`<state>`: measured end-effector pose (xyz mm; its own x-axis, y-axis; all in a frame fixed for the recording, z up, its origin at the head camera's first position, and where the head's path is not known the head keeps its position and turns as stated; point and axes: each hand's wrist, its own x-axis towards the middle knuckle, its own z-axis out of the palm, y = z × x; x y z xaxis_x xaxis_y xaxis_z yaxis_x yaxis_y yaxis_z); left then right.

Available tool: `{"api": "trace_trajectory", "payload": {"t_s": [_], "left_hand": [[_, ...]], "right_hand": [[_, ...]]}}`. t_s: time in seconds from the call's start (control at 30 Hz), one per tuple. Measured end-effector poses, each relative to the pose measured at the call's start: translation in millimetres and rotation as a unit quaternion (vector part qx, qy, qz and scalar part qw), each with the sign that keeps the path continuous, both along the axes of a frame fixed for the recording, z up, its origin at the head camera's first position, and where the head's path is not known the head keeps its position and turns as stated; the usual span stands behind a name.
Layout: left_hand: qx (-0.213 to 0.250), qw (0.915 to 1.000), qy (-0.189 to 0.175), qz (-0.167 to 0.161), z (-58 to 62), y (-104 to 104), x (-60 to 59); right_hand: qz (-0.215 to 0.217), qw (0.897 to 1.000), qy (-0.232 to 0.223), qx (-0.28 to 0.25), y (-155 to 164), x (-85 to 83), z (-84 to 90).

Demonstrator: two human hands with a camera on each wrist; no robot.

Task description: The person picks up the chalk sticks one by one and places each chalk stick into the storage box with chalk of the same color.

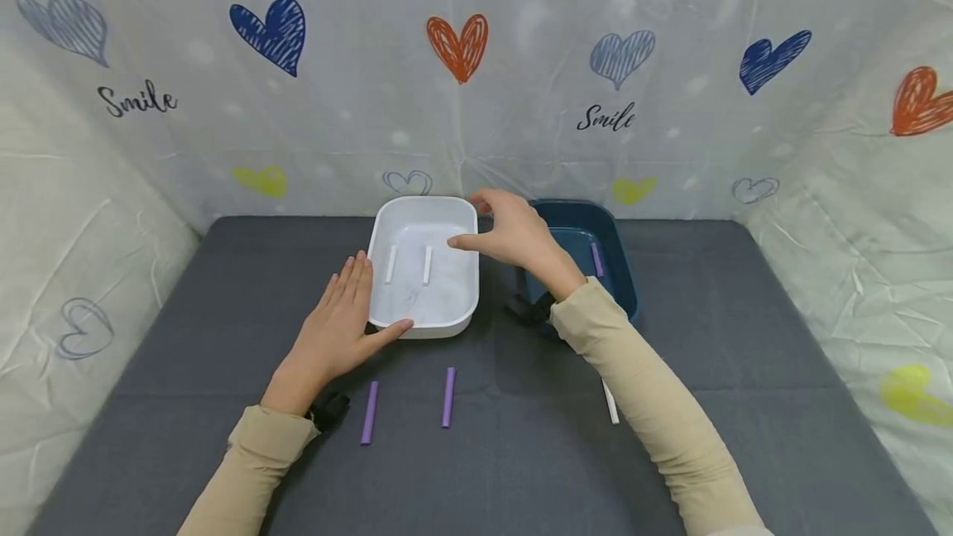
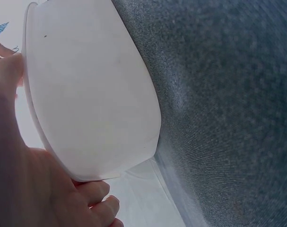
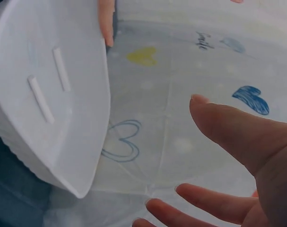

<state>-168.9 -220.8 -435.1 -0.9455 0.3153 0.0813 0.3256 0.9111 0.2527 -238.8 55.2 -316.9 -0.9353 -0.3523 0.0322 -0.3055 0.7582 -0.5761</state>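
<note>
As seen from the head camera, sorting about half done. Already placed: two short white sticks [image 1: 390, 265] side by side on the floor of the white rounded-rectangular plastic tray [image 1: 439, 329], and one purple stick [image 1: 596, 259] inside the dark blue plastic tray [image 1: 621, 271] just to its right. Still loose on the grey cloth-covered table [image 1: 744, 354]: two purple sticks [image 1: 369, 412] near the front of the white tray, plus one white stick [image 1: 610, 404] half hidden behind the right forearm.

White tray at centre of table, open side up, flat on the cloth; long axis running from near edge to far edge, away from the person. Both white sticks inside parallel to that axis, a little apart, not touching. Loose purple sticks likewise roughly near-to-far, well separated.

Left hand [image 1: 335, 329]: fingers straight and together, laid flat against the tray's left wall, thumb along the near left corner; pressing rather than gripping, as confirmed in the left wrist view, with palm [image 2: 20, 165] against the white wall [image 2: 91, 85].

Right hand [image 1: 514, 234]: fingers spread and relaxed, holding nothing, poised over the tray's right rim; one fingertip at the far right corner, contact not certain. In the right wrist view, an empty palm [image 3: 256, 142] beside the tray [image 3: 82, 142].
</note>
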Motion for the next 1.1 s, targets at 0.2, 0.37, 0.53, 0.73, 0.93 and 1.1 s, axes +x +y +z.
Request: {"api": "trace_trajectory", "payload": {"t_s": [0.2, 0.37, 0.53, 0.73, 0.93, 1.1], "left_hand": [[-0.001, 1.0, 0.006, -0.001, -0.6, 1, 0.2], [-0.003, 1.0, 0.0, -0.002, -1.2, 3, 1.0], [-0.006, 1.0, -0.001, 0.0, 0.3, 2, 1.4], [-0.005, 1.0, -0.001, -0.001, 0.6, 1, 0.2], [-0.002, 1.0, 0.003, -0.001, 1.4, 0, 0.0], [-0.001, 1.0, -0.001, 0.0, 2.1, 0, 0.3]], "right_hand": [[-0.006, 0.999, 0.021, -0.035, 24, 14.0, 1.6], [-0.011, 0.998, 0.033, -0.053, 50, 26.9, 1.5], [-0.019, 0.998, 0.027, -0.06, 75, 36.5, -1.5], [-0.03, 0.996, 0.011, -0.088, 107, 46.2, -12.3], [-0.032, 0.986, 0.016, -0.161, 137, 57.0, -26.5], [-0.009, 0.973, 0.028, -0.23, 158, 66.5, -42.0]]}}
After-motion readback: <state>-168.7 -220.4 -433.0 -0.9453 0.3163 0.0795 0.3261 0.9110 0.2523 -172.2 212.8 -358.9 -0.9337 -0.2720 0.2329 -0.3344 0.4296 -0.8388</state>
